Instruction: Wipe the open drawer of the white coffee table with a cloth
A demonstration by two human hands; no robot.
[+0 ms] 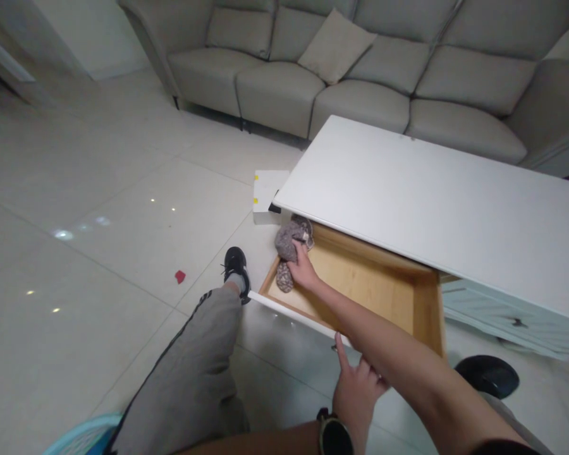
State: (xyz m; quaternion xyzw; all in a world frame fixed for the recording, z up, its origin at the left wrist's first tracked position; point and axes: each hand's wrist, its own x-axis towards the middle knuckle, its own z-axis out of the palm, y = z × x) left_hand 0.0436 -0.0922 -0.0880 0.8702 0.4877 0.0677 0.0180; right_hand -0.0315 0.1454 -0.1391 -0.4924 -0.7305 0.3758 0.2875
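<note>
My right hand (304,268) reaches into the left end of an open wooden drawer (384,287) and is closed on a speckled grey-brown cloth item (288,243) that hangs over the drawer's left corner. My left hand (355,392), with a dark watch on the wrist, is at the drawer's white front panel (284,313). Its index finger points up against the panel and the other fingers curl beneath my right forearm. The drawer belongs to a low white table (431,202) whose top overhangs it.
A grey sectional sofa (341,69) with a loose cushion stands behind the table. A small white box (265,193) sits on the tiled floor by the table's corner. My grey-trousered leg and black shoe (234,262) stretch left of the drawer. A red scrap (180,276) lies on the tiles.
</note>
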